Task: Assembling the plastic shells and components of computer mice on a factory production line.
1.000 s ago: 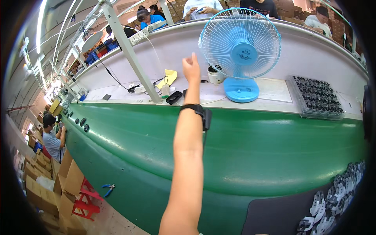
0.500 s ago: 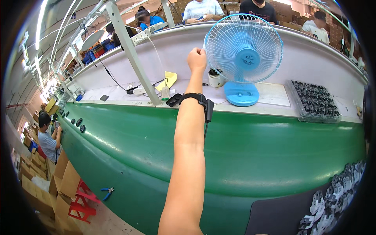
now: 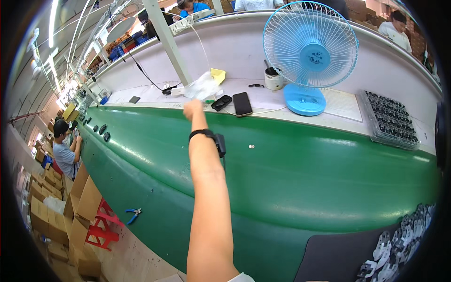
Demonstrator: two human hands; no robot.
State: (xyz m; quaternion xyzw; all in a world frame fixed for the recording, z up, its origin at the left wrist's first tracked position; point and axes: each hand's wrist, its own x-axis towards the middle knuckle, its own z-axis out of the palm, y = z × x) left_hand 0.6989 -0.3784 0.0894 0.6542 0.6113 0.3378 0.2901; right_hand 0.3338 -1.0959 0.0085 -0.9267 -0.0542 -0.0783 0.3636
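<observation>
My left arm reaches forward across the green conveyor belt [image 3: 282, 188]. A black strap [image 3: 203, 134] with a small dark device is round its wrist. At the edge of the back ledge, my left hand [image 3: 193, 109] is closed, slightly blurred, with its fingertips hard to see. A crumpled clear plastic bag [image 3: 203, 86] bunches against the fingers and covers part of a yellow paper [image 3: 218, 75]. Just right of the hand lie a black pouch-like item [image 3: 221, 103] and a dark phone [image 3: 242, 104]. My right hand is out of view.
A blue fan [image 3: 310, 56] stands on the ledge beside a white tub [image 3: 273, 81]. Farther right sits a clear tray of black parts [image 3: 392, 120]. Blue-handled pliers [image 3: 134, 215] lie near the belt's edge. Grey-black parts [image 3: 399, 242] pile on a dark mat [image 3: 336, 258]. A co-worker [image 3: 66, 148] works at far left.
My left hand has moved left and down from beside the fan to the ledge edge. The plastic bag now shows there, over the yellow paper. The phone has come into view.
</observation>
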